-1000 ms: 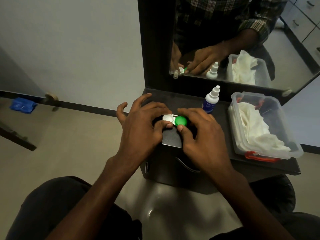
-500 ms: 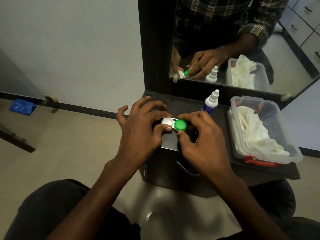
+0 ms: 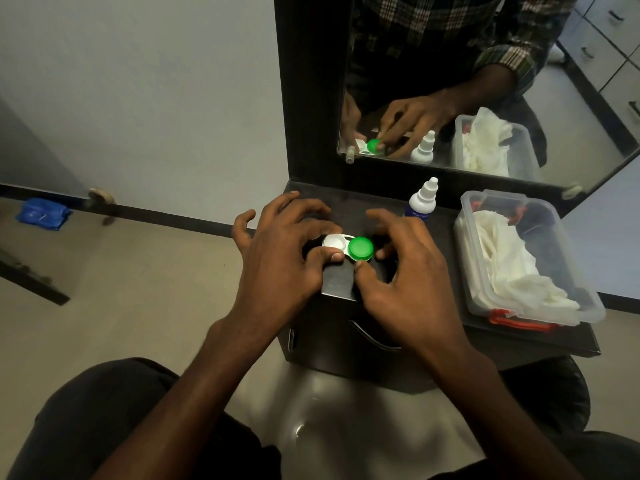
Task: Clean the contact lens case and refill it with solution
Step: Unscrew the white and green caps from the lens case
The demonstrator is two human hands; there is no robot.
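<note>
A white contact lens case (image 3: 335,242) lies on the dark shelf (image 3: 349,282). Its left well is uncovered and white; its right well carries a green cap (image 3: 361,248). My left hand (image 3: 284,251) pins the white side, thumb against its front edge. My right hand (image 3: 405,271) pinches the green cap between thumb and fingers. A small white solution bottle (image 3: 423,199) with a blue label stands upright behind my right hand, its nozzle capped.
A clear plastic box (image 3: 568,306) with white tissues and a red clip sits at the right of the shelf. A mirror (image 3: 485,81) stands behind. The shelf's front edge is close to my wrists. A blue cloth (image 3: 41,213) lies on the floor at left.
My right fingers have shifted around the green cap and spread wider. The uncovered white well shows more. The left hand has stayed on the case.
</note>
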